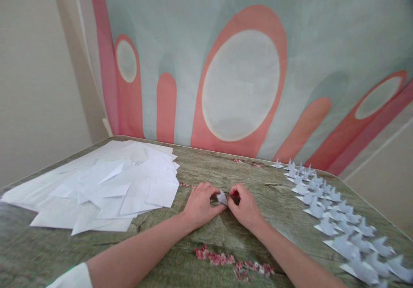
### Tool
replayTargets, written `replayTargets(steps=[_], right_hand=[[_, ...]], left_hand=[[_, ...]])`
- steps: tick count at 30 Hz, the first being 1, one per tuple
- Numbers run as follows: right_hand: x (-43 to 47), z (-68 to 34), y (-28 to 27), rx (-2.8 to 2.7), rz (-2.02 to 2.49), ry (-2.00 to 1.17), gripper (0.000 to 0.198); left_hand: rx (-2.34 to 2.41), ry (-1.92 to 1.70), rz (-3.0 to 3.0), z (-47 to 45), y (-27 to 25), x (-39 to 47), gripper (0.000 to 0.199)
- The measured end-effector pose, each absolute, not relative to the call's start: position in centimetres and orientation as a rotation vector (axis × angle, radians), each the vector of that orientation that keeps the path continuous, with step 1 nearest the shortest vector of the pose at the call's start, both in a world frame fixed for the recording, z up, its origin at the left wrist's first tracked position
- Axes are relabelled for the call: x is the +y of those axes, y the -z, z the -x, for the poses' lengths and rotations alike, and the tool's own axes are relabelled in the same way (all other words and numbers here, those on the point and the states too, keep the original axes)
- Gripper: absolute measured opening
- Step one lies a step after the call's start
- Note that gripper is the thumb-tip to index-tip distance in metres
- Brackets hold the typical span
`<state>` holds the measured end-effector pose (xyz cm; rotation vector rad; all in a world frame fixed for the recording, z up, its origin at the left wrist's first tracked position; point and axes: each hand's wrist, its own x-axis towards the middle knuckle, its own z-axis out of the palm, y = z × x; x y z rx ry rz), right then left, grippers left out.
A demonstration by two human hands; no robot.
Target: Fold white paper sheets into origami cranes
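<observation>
Over the middle of the table, a small folded piece of white paper [222, 197] sits between my two hands. My left hand [202, 204] grips its left side, thumb below and fingers above. From the other side, my right hand [244, 205] is closed, its thumb and curled fingertips at the paper's right edge. The paper's finer creases are too small to make out. Rows of white origami cranes [325, 227] stand along the right side of the table. On the left lies a wide heap of loose white paper sheets [106, 189].
The wood-patterned table [161, 253] has printed pink flowers [222, 258] on its surface. Behind its far edge hangs a grey-green backdrop [180, 30] with coral shapes. A plain wall [35, 64] rises to the left.
</observation>
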<state>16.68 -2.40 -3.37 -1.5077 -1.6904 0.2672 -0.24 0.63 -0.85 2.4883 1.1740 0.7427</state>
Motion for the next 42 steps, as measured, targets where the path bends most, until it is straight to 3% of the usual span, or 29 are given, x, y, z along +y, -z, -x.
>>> replayTargets(steps=[8,16,22,28,34,42], right_hand=[[-3.6,-15.4,2.5,-1.893,1.576,-0.134,0.004],[-2.9,-15.9,3.1,-1.895,1.648,-0.116,0.019],[-2.6,-16.3,3.6,-1.865,1.602,-0.114,0.011],[-1.9,-17.3,3.1,-1.479,1.435,-0.452,0.025],[-2.1,-16.6,2.8,-1.318,1.33,-0.77,0.035],[-2.2,-15.8,3.1,-1.172,1.081,-1.151,0.028]], left_hand=[[1.191,-0.761,-2.472,0.1,1.2,0.4,0.027],[0.908,-0.754,-2.416,0.4,1.2,0.4,0.043],[0.923,-0.941,-2.231,0.2,1.6,1.2,0.041],[1.043,-0.941,-2.043,0.1,2.1,2.2,0.012],[0.936,-0.829,-2.075,0.2,1.2,1.6,0.017],[0.956,-0.887,-2.154,0.1,0.8,1.3,0.026]])
